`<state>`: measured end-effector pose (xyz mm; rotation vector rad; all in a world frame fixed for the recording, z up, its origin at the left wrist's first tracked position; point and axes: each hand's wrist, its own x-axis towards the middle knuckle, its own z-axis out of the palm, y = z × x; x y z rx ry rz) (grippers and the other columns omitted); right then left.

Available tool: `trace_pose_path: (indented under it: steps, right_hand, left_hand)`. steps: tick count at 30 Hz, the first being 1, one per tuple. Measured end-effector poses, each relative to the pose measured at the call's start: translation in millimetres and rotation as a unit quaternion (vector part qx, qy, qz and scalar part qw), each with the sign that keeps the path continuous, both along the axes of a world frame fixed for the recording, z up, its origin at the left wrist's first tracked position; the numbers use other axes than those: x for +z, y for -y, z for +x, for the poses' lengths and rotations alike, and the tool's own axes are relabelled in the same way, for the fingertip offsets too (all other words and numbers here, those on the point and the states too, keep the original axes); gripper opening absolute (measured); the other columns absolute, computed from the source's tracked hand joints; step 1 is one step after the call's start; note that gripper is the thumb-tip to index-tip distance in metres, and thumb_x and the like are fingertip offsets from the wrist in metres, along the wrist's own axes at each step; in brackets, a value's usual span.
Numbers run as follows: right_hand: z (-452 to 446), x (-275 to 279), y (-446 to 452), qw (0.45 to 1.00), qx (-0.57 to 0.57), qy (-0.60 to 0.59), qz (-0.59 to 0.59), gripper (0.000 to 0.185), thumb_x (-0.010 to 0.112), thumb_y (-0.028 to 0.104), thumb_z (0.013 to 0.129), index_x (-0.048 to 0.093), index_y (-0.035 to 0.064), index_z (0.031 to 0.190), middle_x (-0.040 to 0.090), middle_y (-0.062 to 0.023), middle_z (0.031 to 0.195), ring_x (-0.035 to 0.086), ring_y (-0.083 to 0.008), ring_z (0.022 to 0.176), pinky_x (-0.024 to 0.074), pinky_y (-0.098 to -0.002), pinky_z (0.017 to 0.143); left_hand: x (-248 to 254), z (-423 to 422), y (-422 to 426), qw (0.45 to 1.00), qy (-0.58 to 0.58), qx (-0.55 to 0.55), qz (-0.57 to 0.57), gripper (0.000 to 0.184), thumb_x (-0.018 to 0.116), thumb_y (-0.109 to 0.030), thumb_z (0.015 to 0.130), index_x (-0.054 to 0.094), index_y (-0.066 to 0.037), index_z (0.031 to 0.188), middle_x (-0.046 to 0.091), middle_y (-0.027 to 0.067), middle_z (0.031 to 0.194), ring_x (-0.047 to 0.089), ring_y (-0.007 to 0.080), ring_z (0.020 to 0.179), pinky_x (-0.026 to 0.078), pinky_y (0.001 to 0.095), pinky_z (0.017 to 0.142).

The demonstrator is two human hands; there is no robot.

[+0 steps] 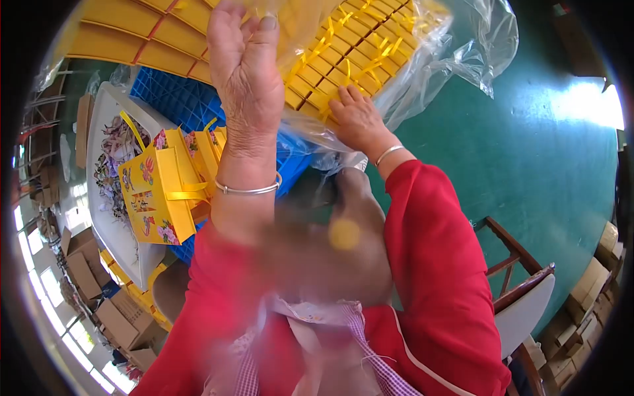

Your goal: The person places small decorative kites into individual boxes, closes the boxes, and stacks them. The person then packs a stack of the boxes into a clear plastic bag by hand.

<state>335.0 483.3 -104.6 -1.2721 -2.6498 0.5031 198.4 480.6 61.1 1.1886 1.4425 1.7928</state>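
Note:
Yellow paper gift bags [389, 39] with ribbon handles are packed in rows inside a clear plastic bag [492, 39]. My left hand [244, 66] is raised at the left of these rows, its fingers closed by the film of the plastic bag; the fingertips are partly cut off by the top edge. My right hand [360, 119] lies on the near end of the rows, fingers slightly apart and touching the gift bags and a ribbon. Left of my left forearm stands a printed yellow gift bag [155, 188] with flowers on its side, other similar ones behind it.
A blue plastic crate [175, 96] lies under the yellow stacks. Beside it a white tub [102, 224] holds dried-looking scraps. A wooden chair [525, 297] stands on the green floor [449, 158] at right. Cardboard boxes [129, 313] line both sides.

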Motion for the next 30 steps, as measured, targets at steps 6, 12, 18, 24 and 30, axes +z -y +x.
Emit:
trace_pose_path:
  steps: [6,12,18,24,30]
  right_hand:
    - [31,-17,28,0.996,0.037,-0.05,0.065,0.038,0.06,0.011,0.065,0.056,0.0064,0.103,0.046,-0.0195,0.126,0.038,-0.0349,0.12,0.0325,-0.0424,0.097]
    - [23,-2,56,0.985,0.146,-0.072,-0.059,0.01,0.054,0.013,0.068,0.06,0.0096,0.075,0.059,-0.0082,0.074,0.057,-0.0254,0.079,0.0438,-0.0366,0.072]
    - [25,-2,56,0.971,0.134,-0.159,-0.117,0.011,0.054,0.013,0.067,0.061,0.0082,0.074,0.061,-0.0114,0.073,0.059,-0.0302,0.076,0.0461,-0.0393,0.069]
    - [17,2,28,0.954,0.085,-0.13,-0.257,0.02,0.053,0.021,0.077,0.061,0.0052,0.085,0.061,-0.0165,0.08,0.059,-0.0344,0.076,0.0468,-0.0427,0.067]
    - [-17,-7,1,0.983,-0.044,-0.181,0.0,0.011,0.055,0.016,0.068,0.059,0.0078,0.063,0.058,-0.0147,0.065,0.058,-0.0328,0.061,0.0469,-0.0421,0.056]
  left_hand:
    - [-3,25,-5,0.996,-0.01,0.053,0.065,0.033,0.055,-0.017,0.08,0.055,-0.005,0.11,0.058,0.0177,0.106,0.057,0.0266,0.093,0.045,0.0308,0.075]
    - [-61,26,32,0.865,-0.452,-0.147,-0.163,0.018,0.053,-0.013,0.082,0.059,-0.002,0.095,0.063,0.017,0.087,0.06,0.0265,0.088,0.048,0.0349,0.072]
    - [-100,1,82,0.682,-0.597,-0.319,-0.278,0.008,0.055,-0.008,0.071,0.057,-0.003,0.076,0.06,0.0162,0.084,0.056,0.0316,0.093,0.039,0.0439,0.085]
    - [-101,-19,104,0.71,-0.607,-0.322,-0.155,0.009,0.055,-0.003,0.07,0.058,-0.003,0.079,0.058,0.0143,0.096,0.05,0.0317,0.103,0.037,0.0435,0.088]
    - [-113,-13,93,0.771,-0.564,-0.266,-0.13,0.004,0.054,-0.002,0.067,0.054,-0.004,0.071,0.056,0.0118,0.079,0.053,0.0301,0.087,0.039,0.0408,0.081]
